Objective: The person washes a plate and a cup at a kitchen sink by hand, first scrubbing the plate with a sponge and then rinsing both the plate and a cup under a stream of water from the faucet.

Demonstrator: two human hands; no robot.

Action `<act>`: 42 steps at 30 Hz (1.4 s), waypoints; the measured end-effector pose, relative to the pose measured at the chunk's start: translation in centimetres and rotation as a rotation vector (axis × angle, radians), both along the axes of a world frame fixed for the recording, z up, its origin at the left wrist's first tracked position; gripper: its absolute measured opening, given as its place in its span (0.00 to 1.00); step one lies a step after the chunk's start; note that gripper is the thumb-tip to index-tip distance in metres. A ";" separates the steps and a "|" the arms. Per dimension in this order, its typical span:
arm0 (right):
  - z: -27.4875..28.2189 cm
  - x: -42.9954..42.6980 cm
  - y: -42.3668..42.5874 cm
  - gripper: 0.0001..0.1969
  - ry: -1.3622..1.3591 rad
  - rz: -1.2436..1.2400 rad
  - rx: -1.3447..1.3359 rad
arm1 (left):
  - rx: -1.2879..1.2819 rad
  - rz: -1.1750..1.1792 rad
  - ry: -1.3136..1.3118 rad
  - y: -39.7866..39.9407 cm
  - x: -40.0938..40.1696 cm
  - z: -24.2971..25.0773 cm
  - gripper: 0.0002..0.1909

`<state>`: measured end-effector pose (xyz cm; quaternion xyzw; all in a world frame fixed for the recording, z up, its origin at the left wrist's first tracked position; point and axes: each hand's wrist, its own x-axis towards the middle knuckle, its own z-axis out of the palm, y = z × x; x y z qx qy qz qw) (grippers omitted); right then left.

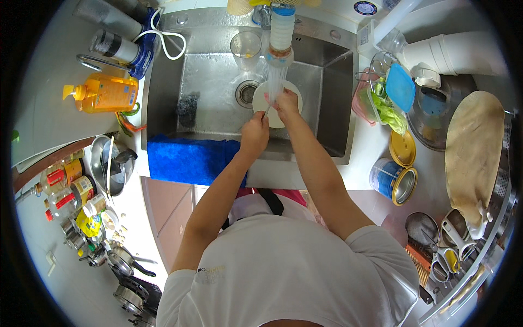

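Both my hands are over the steel sink (pixel 212 73). My left hand (pixel 255 131) grips a thin utensil (pixel 268 109) by its near end. Around the far end curl the fingers of my right hand (pixel 287 104), partly hidden by falling water. The kind of utensil is unclear. Directly under my hands is a round white plate (pixel 261 92), beside the drain (pixel 246 94). Water pours from the ribbed faucet extension (pixel 282 36) onto my right hand and the plate. A clear glass (pixel 246 47) stands behind the drain, and a dark scouring pad (pixel 188 110) lies at the left.
A blue towel (pixel 192 161) hangs over the sink's front left edge. Left are an orange pump bottle (pixel 108 94) and a metal bowl (pixel 124 175). Right are a container of greens (pixel 382 106), an open blue tin (pixel 386 178), a pan lid (pixel 433 110) and scissors (pixel 441 261).
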<state>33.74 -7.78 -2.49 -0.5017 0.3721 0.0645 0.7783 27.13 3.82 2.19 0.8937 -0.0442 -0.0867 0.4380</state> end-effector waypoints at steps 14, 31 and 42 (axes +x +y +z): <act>1.7 -1.2 1.0 0.10 0.105 0.042 0.156 | -0.131 0.003 0.239 -1.1 2.3 -1.6 0.13; 3.0 -3.8 -2.3 0.10 -0.401 0.517 -1.130 | -0.563 0.154 0.833 1.9 2.2 1.0 0.10; 1.2 -3.0 -2.6 0.07 -0.494 0.734 -1.402 | -0.676 0.227 0.934 1.3 1.1 1.5 0.08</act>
